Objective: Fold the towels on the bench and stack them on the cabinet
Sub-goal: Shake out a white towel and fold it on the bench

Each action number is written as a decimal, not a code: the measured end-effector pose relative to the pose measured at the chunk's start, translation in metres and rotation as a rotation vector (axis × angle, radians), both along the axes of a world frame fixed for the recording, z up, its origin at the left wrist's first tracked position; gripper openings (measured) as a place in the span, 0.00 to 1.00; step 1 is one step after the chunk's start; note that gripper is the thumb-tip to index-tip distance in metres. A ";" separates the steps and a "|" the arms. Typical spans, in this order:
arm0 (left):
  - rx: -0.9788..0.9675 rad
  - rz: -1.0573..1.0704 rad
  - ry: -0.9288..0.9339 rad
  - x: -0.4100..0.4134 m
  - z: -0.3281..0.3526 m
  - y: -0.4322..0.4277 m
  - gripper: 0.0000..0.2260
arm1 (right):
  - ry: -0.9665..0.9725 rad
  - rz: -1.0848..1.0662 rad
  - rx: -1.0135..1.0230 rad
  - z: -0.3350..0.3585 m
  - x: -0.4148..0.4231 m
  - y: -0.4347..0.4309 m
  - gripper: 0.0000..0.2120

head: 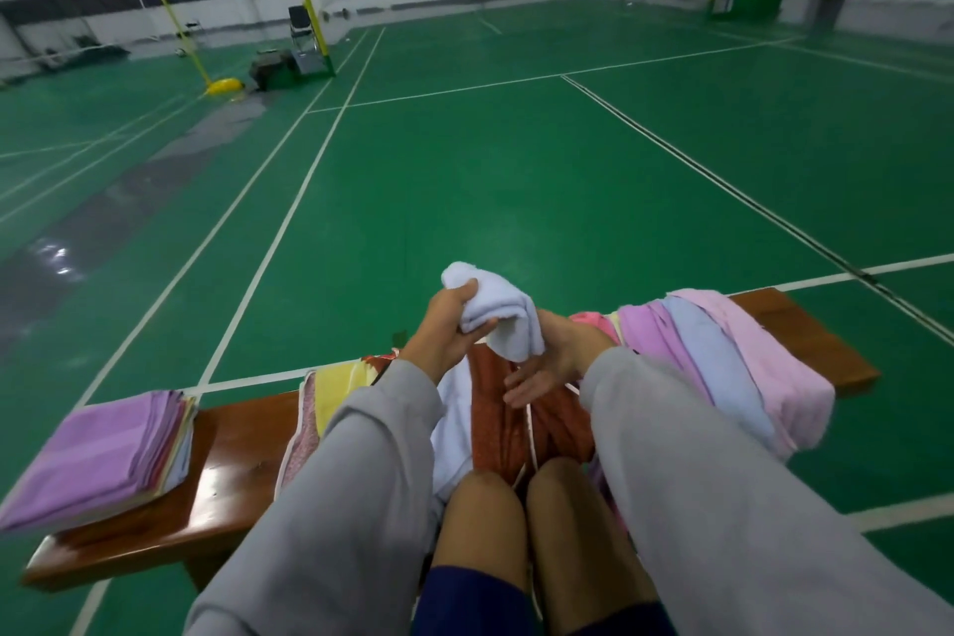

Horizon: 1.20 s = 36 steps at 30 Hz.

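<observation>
Green badminton court floor (pixel 516 181) with white lines stretches behind a brown wooden bench (pixel 237 444), and net posts stand far back. At the bench's left end lies a neat stack of folded towels (pixel 108 449) with a purple one on top. Over the right end sprawls a loose heap of unfolded towels (pixel 722 362) in pink, lilac and pale blue.

In the middle of the bench, a red-brown patterned towel (pixel 511 418) is spread out, with a yellow towel (pixel 335 393) near the far edge to its left. The left hand (pixel 449 325) is raised above the bench's middle, its fingers curled round a bunched white towel (pixel 495 315) that hangs down from it. The right hand (pixel 542 372) sits just below that towel, over the red-brown one, with relaxed fingers that hold nothing. Both arms wear grey sleeves (pixel 722 506).
</observation>
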<state>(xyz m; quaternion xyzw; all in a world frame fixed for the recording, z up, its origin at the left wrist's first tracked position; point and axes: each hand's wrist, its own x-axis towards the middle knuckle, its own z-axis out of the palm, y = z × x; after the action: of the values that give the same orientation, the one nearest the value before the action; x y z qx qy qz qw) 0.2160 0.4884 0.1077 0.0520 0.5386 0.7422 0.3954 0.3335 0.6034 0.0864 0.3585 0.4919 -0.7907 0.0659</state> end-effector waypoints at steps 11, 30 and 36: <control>-0.471 -0.093 0.466 -0.023 0.030 -0.087 0.05 | 0.113 -0.052 0.265 0.033 -0.047 -0.030 0.07; -0.593 0.225 0.197 -0.040 0.035 -0.339 0.10 | 0.160 0.222 0.372 0.036 -0.118 -0.232 0.14; -0.476 0.389 0.060 -0.062 0.017 -0.398 0.09 | 0.060 0.395 0.271 0.032 -0.145 -0.292 0.12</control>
<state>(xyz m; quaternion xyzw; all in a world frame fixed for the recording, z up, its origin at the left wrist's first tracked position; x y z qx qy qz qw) 0.1537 0.0903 0.1250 -0.1243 0.7085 0.6552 0.2310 0.1889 0.3115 0.1185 0.2372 0.6558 -0.6996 0.1558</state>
